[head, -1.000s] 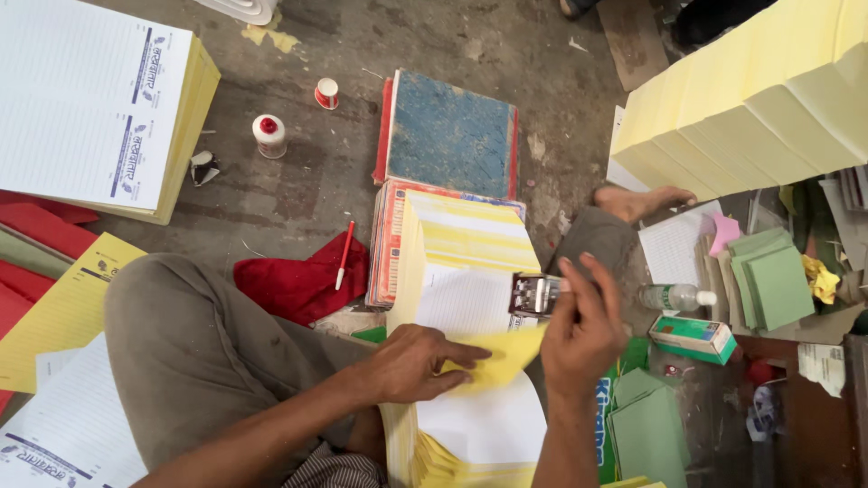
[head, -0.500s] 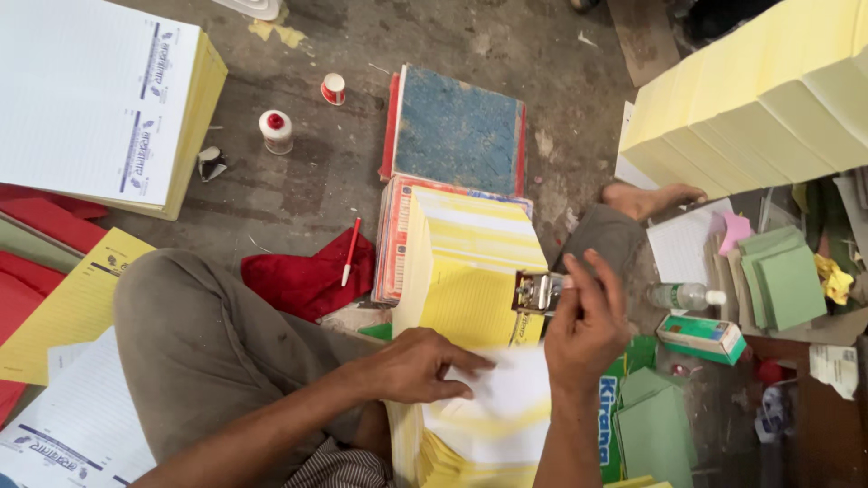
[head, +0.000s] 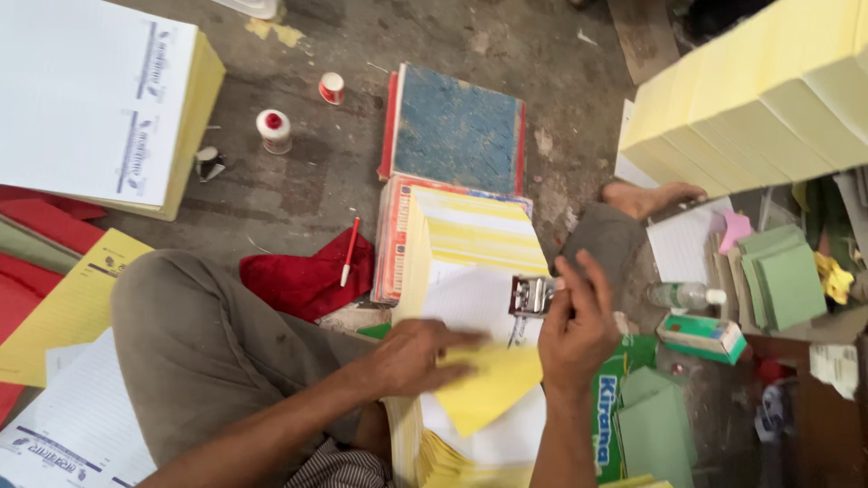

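The left hand (head: pixel 418 357) lies flat and mostly open, palm down, its fingers spread over a loose yellow paper sheet (head: pixel 488 387) that is bent upward at the fingertips, pressing it against the tall stack of white and yellow printed sheets (head: pixel 466 271) underneath. Just to the right of it, the right hand (head: pixel 579 327) is curled around a small metal numbering stamp (head: pixel 529 295), fingers wrapped over its top and side, the tool standing on the white sheet just above the folded yellow one. Beyond both hands, farther from the person, a blue board with red edges (head: pixel 457 131) lies on the concrete floor (head: pixel 307 181). To the left of the left hand a red cloth (head: pixel 303 280) carries a red pen (head: pixel 349 251), and farther out stand two small white bottles with red caps (head: pixel 273 129). To the right of the right hand sit a green and white cardboard box (head: pixel 703 334), a clear plastic bottle (head: pixel 683 295) and green paper pads (head: pixel 785 276).
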